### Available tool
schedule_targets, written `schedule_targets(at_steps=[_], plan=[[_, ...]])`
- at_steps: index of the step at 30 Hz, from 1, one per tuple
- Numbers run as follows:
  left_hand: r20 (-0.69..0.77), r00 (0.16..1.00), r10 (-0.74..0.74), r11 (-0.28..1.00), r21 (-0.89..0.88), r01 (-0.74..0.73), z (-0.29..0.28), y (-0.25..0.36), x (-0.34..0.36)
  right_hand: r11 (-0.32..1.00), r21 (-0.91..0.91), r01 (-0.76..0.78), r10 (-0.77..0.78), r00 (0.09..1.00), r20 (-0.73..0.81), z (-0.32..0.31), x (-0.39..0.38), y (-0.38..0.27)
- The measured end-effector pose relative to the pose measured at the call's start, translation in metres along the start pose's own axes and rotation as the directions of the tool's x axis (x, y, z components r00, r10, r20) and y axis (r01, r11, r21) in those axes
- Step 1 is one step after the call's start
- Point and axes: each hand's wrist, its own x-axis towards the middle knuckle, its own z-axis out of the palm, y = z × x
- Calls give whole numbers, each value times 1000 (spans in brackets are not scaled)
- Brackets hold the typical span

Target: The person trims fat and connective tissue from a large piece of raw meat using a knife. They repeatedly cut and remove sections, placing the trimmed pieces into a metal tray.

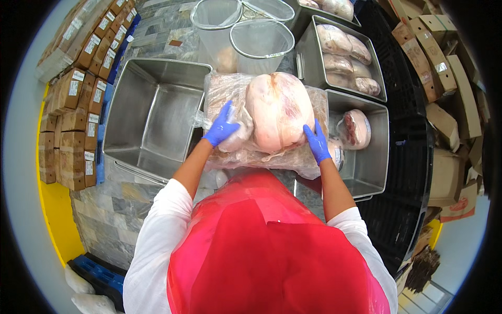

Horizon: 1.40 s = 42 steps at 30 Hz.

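A large pale raw meat cut (280,107) sits on a plastic-covered cardboard surface (219,86) in front of me. My left hand (222,128), in a blue glove, rests with fingers stretched out on loose clear plastic (240,133) beside the meat's left side. My right hand (316,138), also gloved in blue, lies against the meat's lower right side, its fingers extended and partly hidden at the tips.
Steel tubs stand left (125,120) and right (366,172), the right holding packed meat (357,128). Another tub of packed meat (337,39) and bag-lined round-rimmed holders (261,44) stand behind. Stacked boxes (73,131), black pallets (402,209) and cardboard (444,178) flank the area.
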Motion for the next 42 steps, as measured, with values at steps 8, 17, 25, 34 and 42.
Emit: schedule_targets(at_steps=[8, 17, 25, 34, 42], plan=[[172, 948, -268, 909, 371, 190, 57, 14, 8, 748, -587, 311, -371, 929, 19, 6, 11, 2], [-17, 996, -84, 996, -9, 84, 57, -12, -15, 950, -249, 190, -194, 981, 11, -2, 11, 3], [148, 950, -274, 875, -372, 310, 3, 108, -21, 994, -111, -1, 2, 1000, 14, 5, -14, 5], [129, 990, -60, 875, -470, 114, 15, 196, -11, 647, -362, 671, -629, 738, 245, 51, -44, -122], [178, 983, -39, 870, -477, 121, 4, 184, -7, 542, -624, 563, -616, 771, 161, 30, -28, -105]])
